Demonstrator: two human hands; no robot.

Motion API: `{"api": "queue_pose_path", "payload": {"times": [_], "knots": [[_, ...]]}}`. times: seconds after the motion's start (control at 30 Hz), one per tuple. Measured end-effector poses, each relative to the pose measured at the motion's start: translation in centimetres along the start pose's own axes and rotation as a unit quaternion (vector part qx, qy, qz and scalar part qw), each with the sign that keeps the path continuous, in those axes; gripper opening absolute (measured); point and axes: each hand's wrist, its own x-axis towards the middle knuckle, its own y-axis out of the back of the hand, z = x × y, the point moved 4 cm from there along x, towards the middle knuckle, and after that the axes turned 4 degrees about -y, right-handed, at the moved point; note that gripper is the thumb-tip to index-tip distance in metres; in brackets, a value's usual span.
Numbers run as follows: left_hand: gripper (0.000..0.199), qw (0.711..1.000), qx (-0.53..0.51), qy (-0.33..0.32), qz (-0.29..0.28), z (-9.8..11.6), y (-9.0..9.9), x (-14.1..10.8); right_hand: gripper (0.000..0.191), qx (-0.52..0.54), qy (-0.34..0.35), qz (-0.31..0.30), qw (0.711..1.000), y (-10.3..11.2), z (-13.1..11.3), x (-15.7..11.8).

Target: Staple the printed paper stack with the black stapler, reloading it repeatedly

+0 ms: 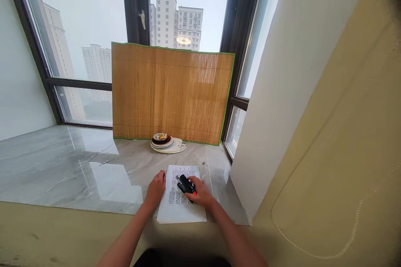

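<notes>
The white rectangular sheet of printed paper (183,213) lies flat on the glossy grey marble-patterned sill (134,156), near its front edge, and serves as the reference point. On the sheet's printed area is a black elongated stapler-like tool (185,182), with a silvery end and a small red detail. The right hand (201,192) is closed around this tool from the sheet's right side, its silvery end directed toward the upper left. The left hand (156,187) is at the sheet's left edge with fingers curled; whether they pinch the paper cannot be determined.

Beyond the sheet stands a small stack of round plates (161,142), the uppermost bearing a colourful pattern, on a white oval plate (179,146) with a dark decorative motif. Farther beyond the sheet, a tan slatted bamboo mat (169,91) with green edging stands upright before the dark-framed window (136,0). To the right of the sheet rises a pale wall (275,91).
</notes>
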Motion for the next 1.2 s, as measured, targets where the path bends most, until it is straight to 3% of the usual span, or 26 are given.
{"api": "queue_pose_path", "payload": {"times": [0.13,0.27,0.4,0.67,0.9,1.2], "knots": [[0.03,0.995,-0.093,-0.024,0.008,1.2,-0.5,0.1,0.07,-0.027,0.003,-0.028,0.999,-0.2,0.2,-0.1],[0.035,0.986,-0.158,-0.042,-0.021,1.9,-0.9,0.1,0.082,-0.033,0.005,-0.038,0.999,-0.4,0.5,-0.2],[0.031,0.974,-0.205,-0.07,-0.066,2.2,-1.2,-0.3,0.072,-0.005,0.013,-0.035,0.999,-0.1,0.6,-0.1],[0.045,0.96,-0.266,-0.007,-0.088,0.7,-1.7,-0.1,0.068,0.061,0.008,-0.021,0.998,-0.3,1.7,-0.3],[0.052,0.958,-0.283,0.005,-0.043,-0.3,-1.8,0.4,0.075,0.061,-0.002,-0.019,0.998,-0.9,2.4,-0.2],[0.049,0.961,-0.268,-0.022,-0.065,0.6,-1.8,0.8,0.068,0.076,0.005,0.009,0.997,-0.7,1.9,0.4]]}}
